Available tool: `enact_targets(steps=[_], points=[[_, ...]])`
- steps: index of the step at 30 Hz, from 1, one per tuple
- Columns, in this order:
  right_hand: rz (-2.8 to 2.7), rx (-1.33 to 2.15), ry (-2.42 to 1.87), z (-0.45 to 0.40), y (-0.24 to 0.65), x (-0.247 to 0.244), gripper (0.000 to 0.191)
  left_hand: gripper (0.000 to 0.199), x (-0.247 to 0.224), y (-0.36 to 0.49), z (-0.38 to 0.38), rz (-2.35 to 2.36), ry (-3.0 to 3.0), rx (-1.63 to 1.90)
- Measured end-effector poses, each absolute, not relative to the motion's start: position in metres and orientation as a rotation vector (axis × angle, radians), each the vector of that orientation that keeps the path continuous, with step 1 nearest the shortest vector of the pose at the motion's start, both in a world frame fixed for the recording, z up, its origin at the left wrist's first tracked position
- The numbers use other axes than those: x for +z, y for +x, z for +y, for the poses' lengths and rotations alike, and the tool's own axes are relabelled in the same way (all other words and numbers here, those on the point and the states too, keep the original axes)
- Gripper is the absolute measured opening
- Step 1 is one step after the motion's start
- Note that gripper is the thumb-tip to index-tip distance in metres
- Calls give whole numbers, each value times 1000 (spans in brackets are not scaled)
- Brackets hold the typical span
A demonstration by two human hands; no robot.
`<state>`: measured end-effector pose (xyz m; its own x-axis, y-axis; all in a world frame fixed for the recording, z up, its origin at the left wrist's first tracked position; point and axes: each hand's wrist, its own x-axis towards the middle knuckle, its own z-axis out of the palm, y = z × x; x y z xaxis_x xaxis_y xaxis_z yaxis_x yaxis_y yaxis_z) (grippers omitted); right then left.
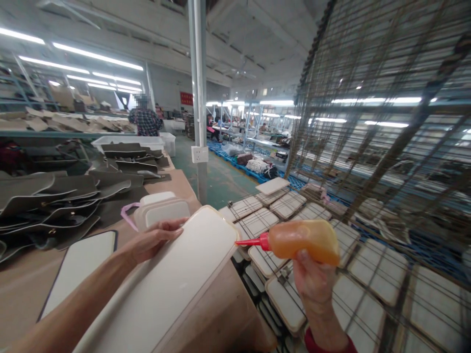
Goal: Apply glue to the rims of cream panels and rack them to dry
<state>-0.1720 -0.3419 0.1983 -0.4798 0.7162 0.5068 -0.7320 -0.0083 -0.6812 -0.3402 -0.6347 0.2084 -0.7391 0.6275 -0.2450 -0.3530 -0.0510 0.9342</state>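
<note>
My left hand (154,240) grips the left edge of a long white panel (184,260) with rounded corners, its fingers closed over that edge. The panel is tilted, its far end raised above the table. In my right hand (314,277) is a clear squeeze bottle (305,241) of amber liquid, which looks like glue. Its red nozzle (253,242) points left, and the tip touches or nearly touches the panel's right edge close to the far corner. Part of my right hand is hidden behind the bottle.
Dark grey folded pieces (47,196) are piled on the brown table (176,184) at left. Another pale panel (81,264) lies there. Wire racks (353,274) bearing several white panels stand at right, one rack tilted upright (368,108). A grey post (200,122) rises ahead; a person (145,120) is beyond.
</note>
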Motion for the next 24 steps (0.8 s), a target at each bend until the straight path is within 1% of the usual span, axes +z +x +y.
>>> enact_targets(steps=[6,10,16,24], points=[[-1138,1717,-5,-342,-180,198,46,66,197,-340,-626,1527,267,1926],[-1138,1716,2,-339,-184,196,47,68,196,-337,-621,1513,257,1956],[-1178,1733,7,-339,-189,194,54,73,197,-336,-617,1508,208,1968],[-1199,1780,16,-340,-192,199,45,68,194,-340,-614,1498,243,1977]])
